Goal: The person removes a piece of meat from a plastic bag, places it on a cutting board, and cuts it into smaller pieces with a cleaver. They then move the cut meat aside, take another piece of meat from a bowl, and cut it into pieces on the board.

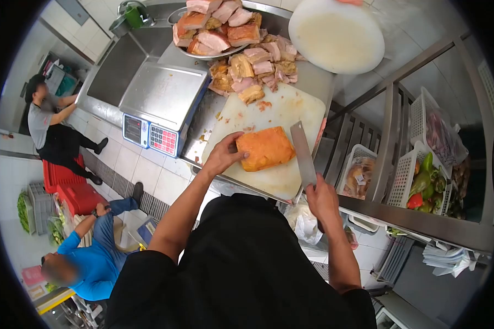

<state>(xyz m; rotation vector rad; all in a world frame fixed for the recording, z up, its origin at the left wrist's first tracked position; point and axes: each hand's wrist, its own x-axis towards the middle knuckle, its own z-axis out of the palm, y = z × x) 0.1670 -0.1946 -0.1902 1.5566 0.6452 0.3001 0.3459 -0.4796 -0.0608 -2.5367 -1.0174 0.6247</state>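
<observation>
An orange-brown slab of pork lies skin side up on the white cutting board. My left hand grips its left end, thumb at the near side and fingers at the far side. In my right hand is a cleaver, its blade just right of the slab and pointing away from me. Cut pork pieces are heaped at the board's far edge. Behind them, larger pork chunks fill a metal bowl.
A digital scale stands left of the board, beside a steel sink. A round white board leans at the far right. Metal shelving on the right holds a basket of peppers. Two people are at the left.
</observation>
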